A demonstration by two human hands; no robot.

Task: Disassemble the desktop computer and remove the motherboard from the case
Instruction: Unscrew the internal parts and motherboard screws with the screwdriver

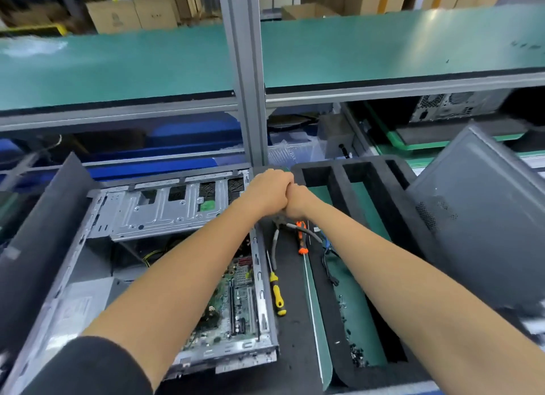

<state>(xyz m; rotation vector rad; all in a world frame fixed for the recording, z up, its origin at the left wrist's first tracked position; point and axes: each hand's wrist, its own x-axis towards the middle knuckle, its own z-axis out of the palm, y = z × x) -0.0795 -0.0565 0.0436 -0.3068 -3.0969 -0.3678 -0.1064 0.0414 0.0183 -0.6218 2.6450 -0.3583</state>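
Note:
The open desktop case (260, 279) lies on its side at the lower left. Its green motherboard (239, 300) shows at the bottom right of the case, partly behind my left forearm. A silver drive cage (165, 211) fills the far end. My left hand (267, 191) and my right hand (299, 201) are pressed together with curled fingers above the case's far right corner. No object is visible between them.
Grey-handled pliers (275, 242), an orange-handled tool (301, 238) and a yellow screwdriver (277, 295) lie right of the case. A black foam tray (333, 279) holds several small screws (358, 356) and a cable (328, 257). A grey side panel (486, 217) leans at right; a metal post (244, 99) rises behind.

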